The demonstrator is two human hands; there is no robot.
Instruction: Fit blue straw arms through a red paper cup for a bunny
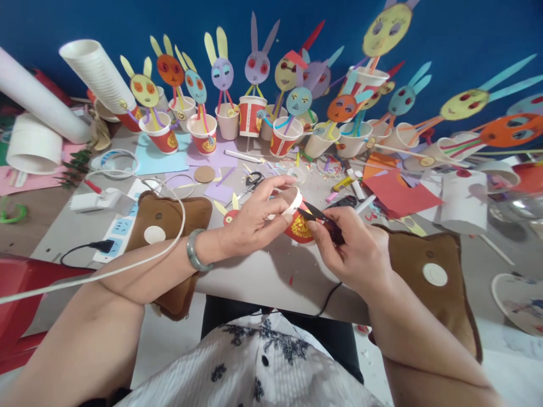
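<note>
My left hand (261, 220) is closed around the rim of a red and white paper cup (300, 229) with a gold print. The cup is tilted, and part of it is hidden behind my fingers. Dark scissors (313, 212) are gripped in my right hand (354, 243), with their blades against the cup near its rim. A small paper rabbit face (230, 216) with yellow ears lies just left of the cup, partly covered by my left hand. Another pair of scissors (253, 180) rests on the table beyond my fingers.
Paper cups (159, 135) with rabbit figures line the back. A stack of white cups (99, 70) leans at left, near a power strip (121, 226). A white cable (106, 275) crosses my left forearm. Brown pads (424, 305) flank my arms. Red paper (403, 192) lies right.
</note>
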